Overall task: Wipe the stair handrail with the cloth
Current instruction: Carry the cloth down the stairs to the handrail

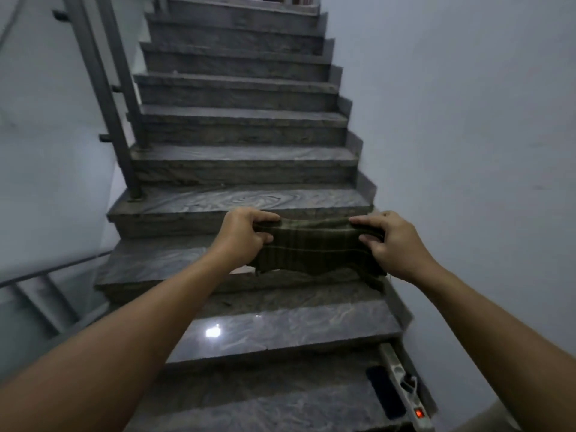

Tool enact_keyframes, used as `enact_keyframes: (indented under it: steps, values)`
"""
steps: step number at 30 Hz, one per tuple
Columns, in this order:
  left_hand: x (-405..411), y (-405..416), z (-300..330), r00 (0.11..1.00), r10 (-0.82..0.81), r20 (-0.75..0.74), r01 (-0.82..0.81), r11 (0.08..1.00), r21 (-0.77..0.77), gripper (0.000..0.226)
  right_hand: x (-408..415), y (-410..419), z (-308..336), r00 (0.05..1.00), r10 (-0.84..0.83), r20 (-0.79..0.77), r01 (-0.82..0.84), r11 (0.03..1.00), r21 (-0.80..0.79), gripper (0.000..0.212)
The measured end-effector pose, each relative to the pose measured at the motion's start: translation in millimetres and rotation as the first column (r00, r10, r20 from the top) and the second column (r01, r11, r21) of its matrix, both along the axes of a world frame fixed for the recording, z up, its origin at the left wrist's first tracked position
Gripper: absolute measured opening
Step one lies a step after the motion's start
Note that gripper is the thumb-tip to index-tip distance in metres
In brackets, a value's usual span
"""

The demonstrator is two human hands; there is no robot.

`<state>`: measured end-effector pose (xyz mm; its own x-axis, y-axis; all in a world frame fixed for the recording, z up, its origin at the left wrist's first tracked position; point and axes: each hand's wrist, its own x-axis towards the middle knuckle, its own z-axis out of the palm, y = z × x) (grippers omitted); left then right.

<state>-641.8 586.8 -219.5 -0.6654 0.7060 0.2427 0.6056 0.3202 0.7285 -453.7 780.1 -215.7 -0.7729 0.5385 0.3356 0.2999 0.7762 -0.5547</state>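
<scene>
Nearest me, a power strip (405,389) with a red light lies along the right edge of the lowest step, a dark phone (385,391) just beside it. Ahead, my left hand (241,236) and right hand (389,244) each pinch an end of the green checked cloth (311,249), fingers curled closed, stretching it over the middle of the stairs (243,157). The steps beyond lie bare. The handrail (93,67) climbs along the left edge, well apart from the cloth.

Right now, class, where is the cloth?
In the head view the cloth is centre frame, stretched between the left hand and right hand, above the stairs and right of the handrail.
</scene>
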Motion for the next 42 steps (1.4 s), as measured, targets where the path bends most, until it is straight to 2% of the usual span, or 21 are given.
enact_keyframes:
  steps: [5, 10, 16, 19, 28, 32, 38, 42]
  values:
    - [-99.6, -12.5, 35.0, 0.993, 0.083, 0.082, -0.087, 0.995, 0.049, 0.032, -122.5, 2.2, 31.7, 0.996, 0.083, -0.032, -0.083, 0.997, -0.006, 0.033]
    - [-190.6, -1.9, 93.8, 0.991, 0.122, 0.062, -0.126, 0.99, 0.068, 0.036, -221.7, 19.1, 91.8, 0.99, 0.112, -0.087, -0.111, 0.994, 0.023, 0.031]
    - [-265.1, 40.9, 152.7, 0.986, 0.139, 0.089, -0.151, 0.979, 0.134, 0.049, -301.1, 64.7, 154.1, 0.976, 0.138, -0.167, -0.127, 0.989, 0.075, 0.03]
    - [-300.5, 72.0, 177.2, 0.976, 0.158, 0.151, -0.176, 0.978, 0.113, 0.052, -339.0, 98.4, 178.7, 0.969, 0.152, -0.193, -0.142, 0.988, 0.063, 0.029]
    - [-395.4, 136.6, 281.4, 0.945, 0.295, 0.139, -0.305, 0.95, 0.061, 0.057, -460.6, 178.2, 283.1, 0.952, 0.241, -0.191, -0.241, 0.97, 0.021, 0.024]
    - [-440.3, 140.2, 324.1, 0.931, 0.36, 0.063, -0.363, 0.931, 0.048, 0.05, -518.1, 187.8, 321.7, 0.938, 0.296, -0.179, -0.297, 0.955, 0.018, 0.022]
    - [-525.4, 140.2, 365.2, 0.906, 0.423, 0.001, -0.422, 0.905, 0.047, 0.027, -615.3, 194.0, 365.7, 0.925, 0.351, -0.149, -0.346, 0.937, 0.058, 0.021]
    - [-588.0, 146.3, 403.6, 0.885, 0.464, -0.049, -0.463, 0.886, 0.034, 0.023, -682.9, 199.3, 405.5, 0.925, 0.361, -0.116, -0.355, 0.932, 0.074, 0.02]
